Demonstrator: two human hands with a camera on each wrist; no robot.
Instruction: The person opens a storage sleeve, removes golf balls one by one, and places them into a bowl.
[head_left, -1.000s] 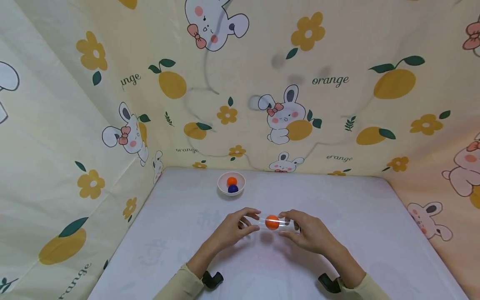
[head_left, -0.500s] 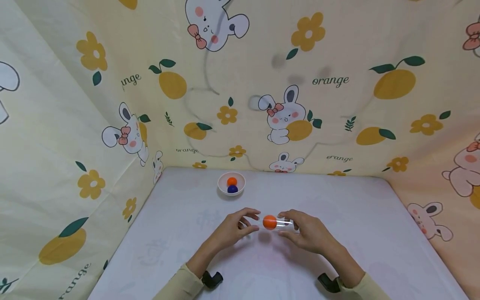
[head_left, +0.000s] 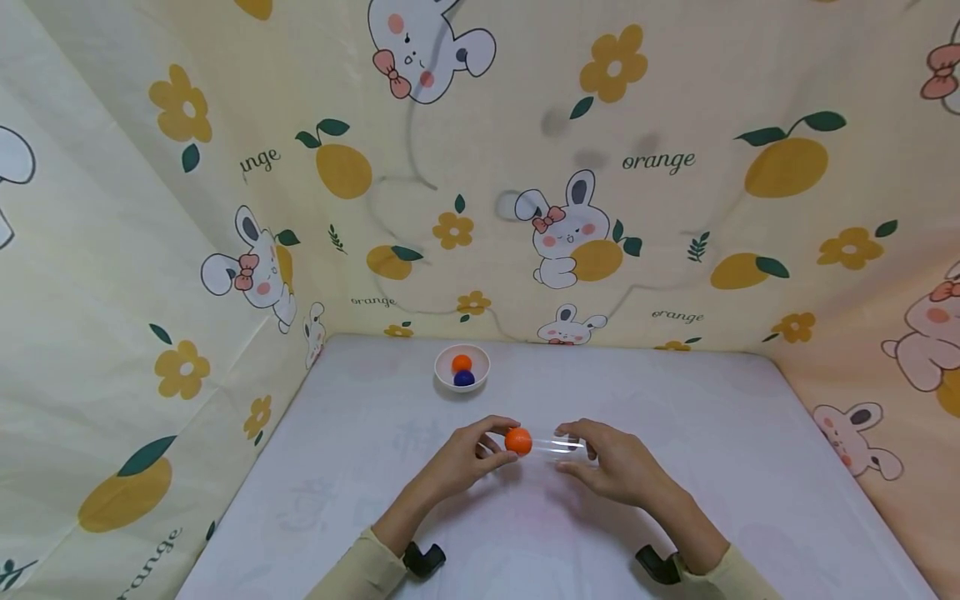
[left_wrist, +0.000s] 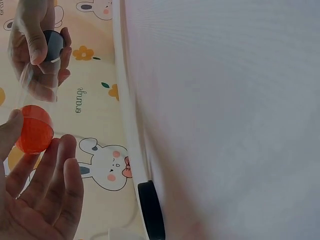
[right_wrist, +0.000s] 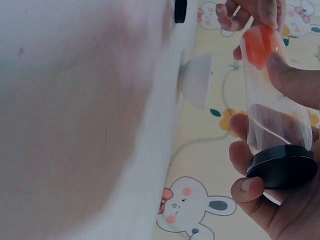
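A clear tube (right_wrist: 265,92) with a black base (right_wrist: 282,170) lies nearly level above the table in the head view. My right hand (head_left: 626,462) grips it at the base end, thumb along the wall and fingers curled round it. At the tube's other end sits an orange ball (head_left: 518,441), part of it past the rim in the left wrist view (left_wrist: 35,135). My left hand (head_left: 468,458) pinches the ball there between thumb and fingertips. The tube's wall is faint in the head view.
Farther back on the white-covered table (head_left: 637,392) stands a small white bowl (head_left: 442,383) with a second orange ball (head_left: 462,363) and a dark blue ball (head_left: 464,378) in it. A patterned curtain (head_left: 480,275) encloses the back and sides.
The orange ball has moved left along the tube, from near its middle to the end at my left fingertips. Both hands and the tube have stayed in nearly the same place.
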